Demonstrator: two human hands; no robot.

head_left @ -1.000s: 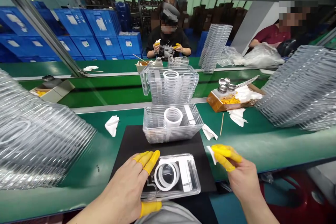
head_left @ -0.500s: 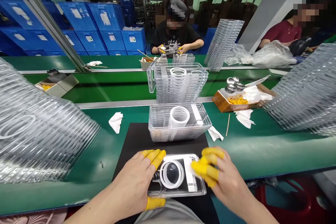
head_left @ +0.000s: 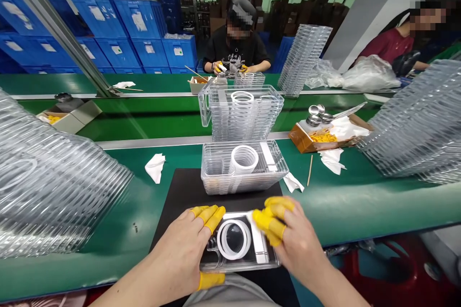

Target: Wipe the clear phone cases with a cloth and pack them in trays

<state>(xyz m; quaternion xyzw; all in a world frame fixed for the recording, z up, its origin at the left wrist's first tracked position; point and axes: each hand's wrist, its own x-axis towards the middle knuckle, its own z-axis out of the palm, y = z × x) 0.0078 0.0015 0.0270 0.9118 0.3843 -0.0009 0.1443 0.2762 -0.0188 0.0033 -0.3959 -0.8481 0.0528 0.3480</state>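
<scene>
A clear plastic case [head_left: 248, 261] with a white ring [head_left: 234, 240] and a white strip lies on a black mat [head_left: 180, 196] at the near edge. My left hand [head_left: 183, 249], with yellow finger cots, grips the case's left end, thumb under its near edge. My right hand [head_left: 288, 240], also in yellow cots, pinches a small white cloth [head_left: 252, 220] and presses it on the case's right part. Just beyond the hands stands a short stack of the same clear cases [head_left: 243, 165].
A taller stack of cases [head_left: 243, 112] stands behind, on the green belt [head_left: 144, 124]. Big fanned piles of clear cases sit at left [head_left: 54, 187] and right [head_left: 418, 124]. White wipes, a stick and a brown tray [head_left: 324, 136] lie around. Two other people work across the belt.
My right hand has come in from the right with the white cloth and now rests on the case's right part. My left hand has kept its hold on the case.
</scene>
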